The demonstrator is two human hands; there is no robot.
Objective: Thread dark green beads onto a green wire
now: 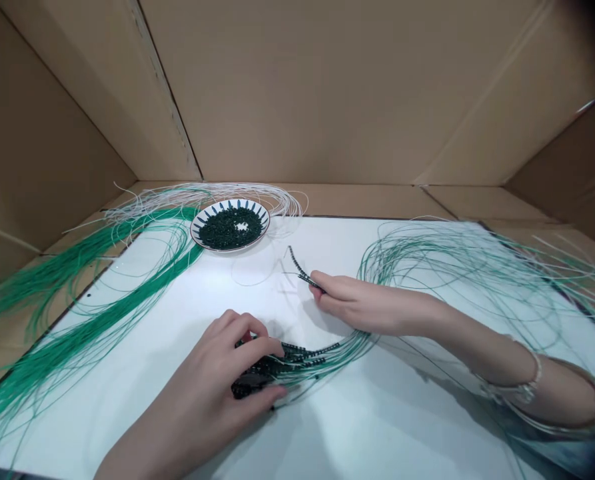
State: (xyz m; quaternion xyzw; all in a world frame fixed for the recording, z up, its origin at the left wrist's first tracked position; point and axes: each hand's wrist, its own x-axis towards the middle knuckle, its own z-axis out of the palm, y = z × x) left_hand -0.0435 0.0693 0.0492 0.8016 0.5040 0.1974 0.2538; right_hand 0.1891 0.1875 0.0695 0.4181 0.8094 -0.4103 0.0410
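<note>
My right hand (350, 300) is raised a little over the white board, thumb and fingers pinched on a couple of beaded strands (301, 272). Their dark-beaded ends stick out to the left, with thin bare thread tips beyond. Lower down, my left hand (222, 370) curls around a bundle of beaded strands (297, 357), thumb on the near side and fingers over the far side. Dark beads fill the space under its palm, partly hidden. From that bundle, green threads (344, 363) curve right and pass beneath my right wrist.
A plate (196, 230) with a blue-striped rim holds many small dark green beads at the back. Long green threads (122, 313) spread across the left, white threads (257, 190) lie behind the plate, and looped threads (427, 260) cover the right. Cardboard walls (317, 93) surround the white board (142, 407).
</note>
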